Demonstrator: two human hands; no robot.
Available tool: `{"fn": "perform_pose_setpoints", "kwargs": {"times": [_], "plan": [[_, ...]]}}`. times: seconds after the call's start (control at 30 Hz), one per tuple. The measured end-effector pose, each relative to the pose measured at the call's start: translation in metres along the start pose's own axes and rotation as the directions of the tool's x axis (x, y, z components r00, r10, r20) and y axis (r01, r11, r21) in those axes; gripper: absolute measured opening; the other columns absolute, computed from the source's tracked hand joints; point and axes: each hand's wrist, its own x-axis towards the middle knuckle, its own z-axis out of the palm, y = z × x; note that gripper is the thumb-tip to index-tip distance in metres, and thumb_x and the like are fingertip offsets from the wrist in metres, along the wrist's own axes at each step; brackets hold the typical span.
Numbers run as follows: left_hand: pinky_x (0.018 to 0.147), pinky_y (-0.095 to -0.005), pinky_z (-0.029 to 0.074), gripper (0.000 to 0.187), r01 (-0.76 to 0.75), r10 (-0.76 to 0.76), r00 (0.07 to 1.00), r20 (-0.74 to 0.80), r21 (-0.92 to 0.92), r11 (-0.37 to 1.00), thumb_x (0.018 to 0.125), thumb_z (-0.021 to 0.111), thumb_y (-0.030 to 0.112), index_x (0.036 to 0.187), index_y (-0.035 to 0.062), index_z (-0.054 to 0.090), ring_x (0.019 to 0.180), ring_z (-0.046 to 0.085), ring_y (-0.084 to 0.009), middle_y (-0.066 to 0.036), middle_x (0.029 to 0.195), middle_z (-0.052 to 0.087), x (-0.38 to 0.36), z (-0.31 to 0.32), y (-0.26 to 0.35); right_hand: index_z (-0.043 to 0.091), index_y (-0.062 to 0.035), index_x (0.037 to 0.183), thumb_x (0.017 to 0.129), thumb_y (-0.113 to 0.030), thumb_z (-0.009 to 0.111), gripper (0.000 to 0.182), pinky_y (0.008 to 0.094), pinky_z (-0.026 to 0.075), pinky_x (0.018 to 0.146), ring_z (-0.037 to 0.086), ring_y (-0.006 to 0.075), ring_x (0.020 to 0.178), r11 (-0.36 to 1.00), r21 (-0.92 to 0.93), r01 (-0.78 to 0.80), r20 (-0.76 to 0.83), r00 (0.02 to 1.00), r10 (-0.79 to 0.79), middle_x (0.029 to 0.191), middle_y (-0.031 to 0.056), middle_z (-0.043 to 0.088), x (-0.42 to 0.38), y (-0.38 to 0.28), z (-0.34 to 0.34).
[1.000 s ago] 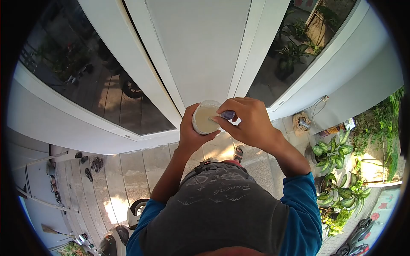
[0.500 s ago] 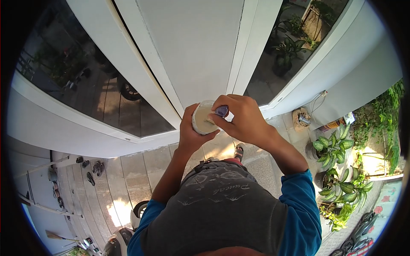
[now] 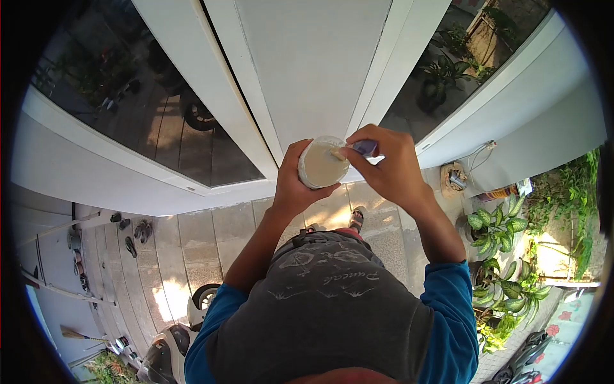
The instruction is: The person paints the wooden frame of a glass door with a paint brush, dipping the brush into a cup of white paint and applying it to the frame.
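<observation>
Tub and tool at the white frame

Left hand (image 3: 293,185) grips a round tub (image 3: 322,164) of beige paste; right hand (image 3: 387,168) beside it pinches a purple-handled tool (image 3: 358,149), tip over the paste.

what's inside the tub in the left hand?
The tub holds a smooth beige paste, and the tip of the tool from the right hand dips into it. How deep the paste goes is hidden.
</observation>
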Motion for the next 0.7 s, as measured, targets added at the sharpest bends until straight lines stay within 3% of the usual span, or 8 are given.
{"fn": "perform_pose_setpoints", "kwargs": {"times": [0.07, 0.17, 0.43, 0.5, 0.53, 0.57, 0.63, 0.7], "plan": [[0.097, -0.0367, 0.053, 0.085, -0.014, 0.014, 1.0, 0.005, 0.004, 1.0, 0.066, 0.096, 0.017, 0.136, 0.0073, 0.049, 0.114, 0.063, -0.0207, -0.009, 0.125, 0.061, 0.001, 0.002, -0.001, 0.068, -0.0033, 0.09, 0.084, -0.014, 0.081, 0.018, 0.0337, 0.054, 0.057, 0.071, 0.0261, 0.064, 0.964, -0.092, 0.249, -0.052, 0.966, -0.255, 0.077, 0.0114, 0.073, -0.004, 0.004, 0.01], [0.096, -0.0401, 0.053, 0.089, 0.025, -0.024, 1.0, 0.008, -0.078, 0.997, 0.064, 0.098, 0.022, 0.138, 0.0073, 0.05, 0.117, 0.062, -0.0267, -0.011, 0.129, 0.057, 0.0, 0.006, -0.005, 0.067, -0.0041, 0.089, 0.084, -0.014, 0.08, 0.017, 0.0349, 0.055, 0.058, 0.072, 0.0282, 0.068, 0.937, -0.193, 0.292, -0.076, 0.947, -0.311, 0.08, 0.0109, 0.073, -0.005, 0.003, 0.015], [0.097, -0.0382, 0.053, 0.088, 0.044, -0.041, 0.999, 0.022, -0.133, 0.99, 0.065, 0.097, 0.018, 0.137, 0.0061, 0.049, 0.116, 0.063, -0.0248, -0.01, 0.127, 0.058, 0.001, 0.009, -0.006, 0.071, -0.0035, 0.094, 0.087, -0.018, 0.081, 0.019, 0.0328, 0.055, 0.061, 0.074, 0.0264, 0.07, 0.993, -0.056, 0.099, -0.06, 0.993, -0.102, 0.079, 0.0116, 0.073, -0.011, -0.001, 0.002], [0.097, -0.0376, 0.053, 0.087, 0.02, -0.016, 1.0, 0.025, -0.147, 0.989, 0.065, 0.097, 0.018, 0.137, 0.0056, 0.048, 0.115, 0.064, -0.024, -0.01, 0.125, 0.06, 0.001, 0.011, -0.005, 0.071, -0.0035, 0.095, 0.088, -0.019, 0.081, 0.019, 0.0327, 0.055, 0.062, 0.074, 0.0268, 0.07, 0.99, -0.012, 0.142, -0.017, 0.99, -0.142, 0.079, 0.0115, 0.074, -0.014, -0.001, 0.002], [0.096, -0.0375, 0.053, 0.087, 0.018, -0.015, 1.0, 0.02, -0.134, 0.991, 0.065, 0.097, 0.018, 0.137, 0.0054, 0.049, 0.114, 0.064, -0.0238, -0.011, 0.125, 0.061, 0.0, 0.012, -0.007, 0.072, -0.0027, 0.094, 0.086, -0.012, 0.083, 0.016, 0.0306, 0.055, 0.066, 0.071, 0.0206, 0.07, 0.995, -0.002, 0.103, 0.015, 0.995, -0.103, 0.082, 0.0101, 0.074, -0.016, -0.006, 0.0], [0.096, -0.0374, 0.054, 0.087, 0.015, -0.013, 1.0, 0.015, -0.119, 0.993, 0.065, 0.097, 0.017, 0.136, 0.0052, 0.049, 0.114, 0.064, -0.0235, -0.011, 0.124, 0.061, -0.001, 0.013, -0.008, 0.072, -0.0027, 0.094, 0.086, -0.012, 0.083, 0.016, 0.0306, 0.055, 0.066, 0.071, 0.0206, 0.07, 0.995, -0.012, 0.102, 0.004, 0.995, -0.102, 0.082, 0.0101, 0.074, -0.018, -0.007, 0.001], [0.094, -0.0372, 0.054, 0.085, 0.003, -0.001, 1.0, 0.018, -0.097, 0.995, 0.066, 0.096, 0.017, 0.136, 0.0052, 0.049, 0.112, 0.065, -0.0229, -0.011, 0.122, 0.063, -0.001, 0.014, -0.006, 0.071, -0.0035, 0.092, 0.085, -0.012, 0.083, 0.016, 0.0327, 0.056, 0.063, 0.072, 0.0248, 0.07, 0.944, -0.217, 0.251, -0.026, 0.965, -0.262, 0.081, 0.0109, 0.073, -0.019, -0.008, 0.003], [0.093, -0.037, 0.055, 0.083, 0.066, -0.065, 0.998, 0.016, -0.136, 0.988, 0.067, 0.096, 0.018, 0.135, 0.0051, 0.049, 0.109, 0.066, -0.0226, -0.01, 0.12, 0.064, -0.001, 0.015, -0.003, 0.071, -0.0041, 0.091, 0.084, -0.012, 0.083, 0.016, 0.0343, 0.057, 0.061, 0.073, 0.0279, 0.071, 0.952, -0.175, 0.25, -0.043, 0.964, -0.261, 0.08, 0.0116, 0.072, -0.02, -0.006, 0.006]]}}
